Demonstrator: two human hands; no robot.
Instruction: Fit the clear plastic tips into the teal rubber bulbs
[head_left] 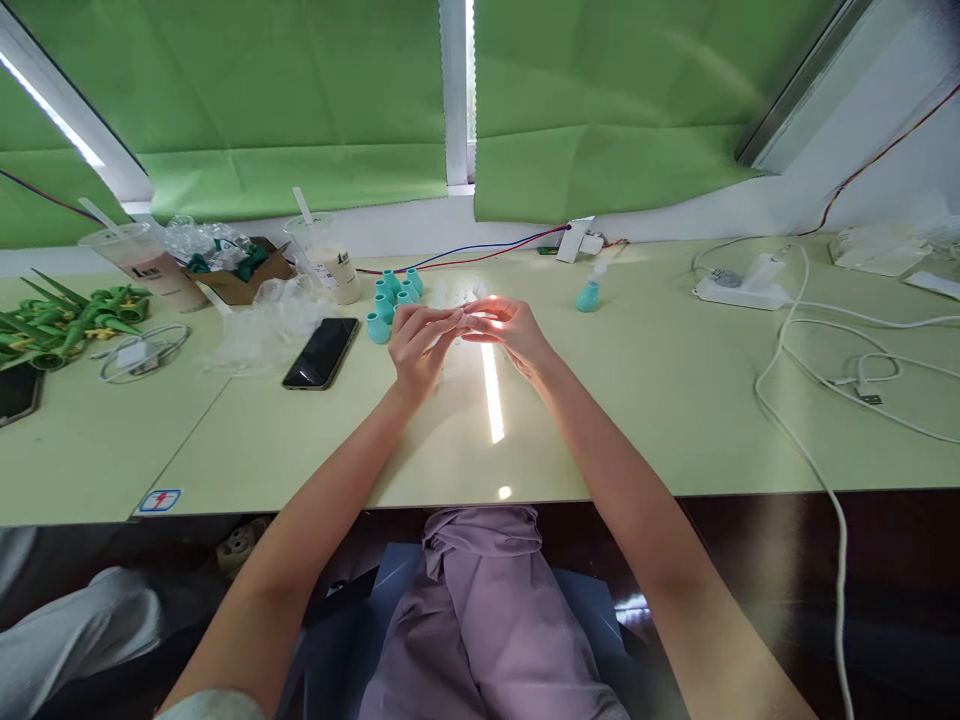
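Note:
My left hand point(421, 345) and my right hand point(519, 335) meet over the middle of the table, fingertips pinched together. What they hold, if anything, is hidden by the fingers and the bright glare. Just left of my left hand stands a cluster of several small teal bulb-shaped pieces point(379, 328), with round openings on top. Some clear small pieces lie behind my fingers, too faint to name. Farther right, a single teal piece point(588, 297) stands apart with a whitish translucent part on its top.
Left of my hands lie a black phone point(321, 354), crumpled clear plastic point(270, 325), a cup with a straw point(330, 265), a cardboard box point(251, 275) and green plastic pieces point(82, 320). White cables point(784, 345) and a power strip point(742, 290) are on the right.

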